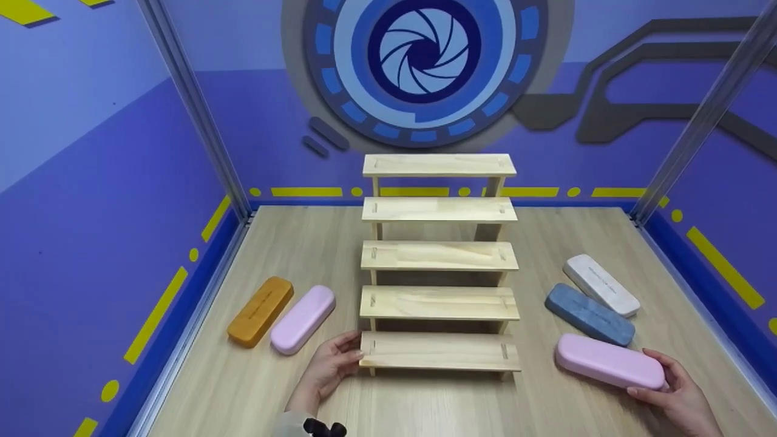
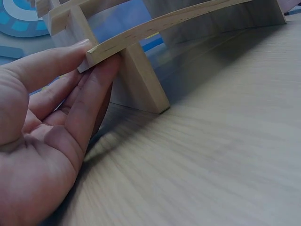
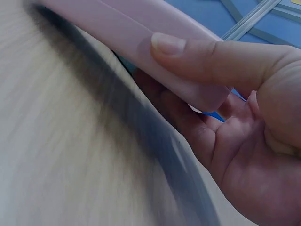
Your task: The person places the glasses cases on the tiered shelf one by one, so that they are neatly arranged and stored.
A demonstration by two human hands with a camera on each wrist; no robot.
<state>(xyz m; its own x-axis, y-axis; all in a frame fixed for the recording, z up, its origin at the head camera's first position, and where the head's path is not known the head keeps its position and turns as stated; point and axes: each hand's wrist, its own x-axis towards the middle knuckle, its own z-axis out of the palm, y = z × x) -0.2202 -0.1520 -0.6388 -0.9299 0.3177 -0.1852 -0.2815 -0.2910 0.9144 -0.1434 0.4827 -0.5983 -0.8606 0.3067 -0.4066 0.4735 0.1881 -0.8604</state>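
Note:
My left hand pinches the left end of the lowest step of a wooden stepped display rack. In the left wrist view the thumb lies on top of that board and fingers are under it. At the right, my right hand grips the near end of a pink glasses case. The right wrist view shows the thumb on the side of the pink case and fingers beneath; the case is raised over its shadow on the table. The rack's visible steps hold nothing.
Beyond the held case, a blue glasses case lies against a white one. Left of the rack are an orange case and another pink case. Patterned blue panels with metal posts enclose the wooden table.

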